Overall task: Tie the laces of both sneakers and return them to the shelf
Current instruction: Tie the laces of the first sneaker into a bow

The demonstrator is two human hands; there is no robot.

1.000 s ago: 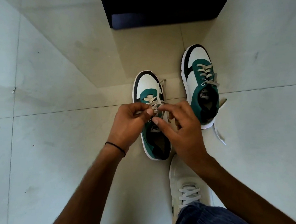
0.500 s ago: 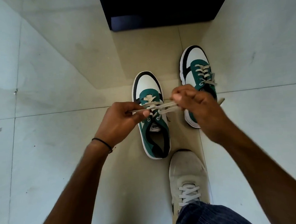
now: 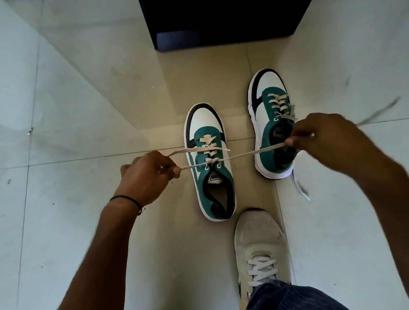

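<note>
Two green, white and black sneakers stand on the tiled floor, toes pointing away from me. The left sneaker (image 3: 210, 164) has its cream laces (image 3: 244, 153) crossed in a first knot over the tongue and stretched sideways. My left hand (image 3: 149, 174) pinches one lace end left of the shoe. My right hand (image 3: 323, 139) pinches the other end, held over the right sneaker (image 3: 270, 123) and hiding part of it. The right sneaker's laces hang loose, one end (image 3: 301, 186) lying on the floor.
A dark shelf unit (image 3: 225, 15) stands at the top centre, just beyond the shoes. My own white shoe (image 3: 261, 250) and blue trouser leg (image 3: 291, 301) are at the bottom, close behind the left sneaker. Pale floor tiles (image 3: 63, 116) spread on both sides.
My hands have moved apart, left going left and right going right, drawing the left sneaker's laces out taut from a bunch over the tongue.
</note>
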